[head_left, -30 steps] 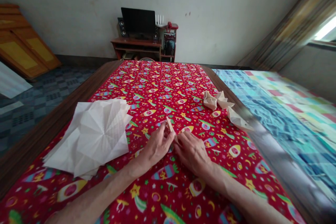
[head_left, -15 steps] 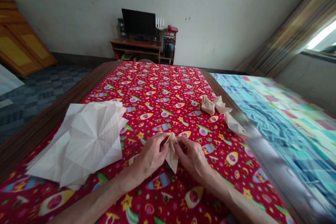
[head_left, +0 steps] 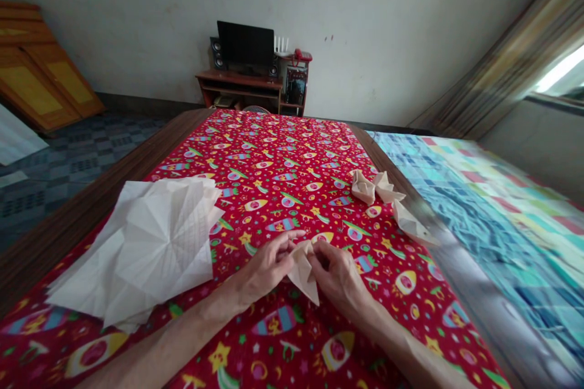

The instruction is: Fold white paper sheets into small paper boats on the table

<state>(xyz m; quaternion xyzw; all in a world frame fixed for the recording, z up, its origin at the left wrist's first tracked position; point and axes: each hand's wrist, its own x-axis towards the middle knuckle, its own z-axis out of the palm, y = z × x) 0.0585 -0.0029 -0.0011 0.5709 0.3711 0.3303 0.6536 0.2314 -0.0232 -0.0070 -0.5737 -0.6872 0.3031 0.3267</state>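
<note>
A small piece of folded cream paper [head_left: 303, 273], with sharp creases and a point toward me, is between my hands just above the red cloth. My right hand [head_left: 340, 276] pinches its upper right edge between thumb and fingers. At the left edge, the thumb of my left hand [head_left: 264, 267] presses on the paper; the index finger stretches out past it, and the other fingertips are partly hidden. On the right side of the cloth sit finished-looking folded paper shapes [head_left: 364, 187]. A stack of creased paper sheets [head_left: 155, 249] lies to my left.
The red patterned cloth [head_left: 274, 188] covers a table with a dark wooden edge [head_left: 86, 206]. To the right is a bed with a chequered cover [head_left: 474, 194]. Against the far wall, a desk [head_left: 241, 81] holds a monitor [head_left: 246, 44], speakers and a red telephone [head_left: 302, 56].
The left index finger has lifted off the paper and straightened. The folded paper has turned slightly, its lower point shifting right. My right hand keeps its pinch. The view has tilted a little.
</note>
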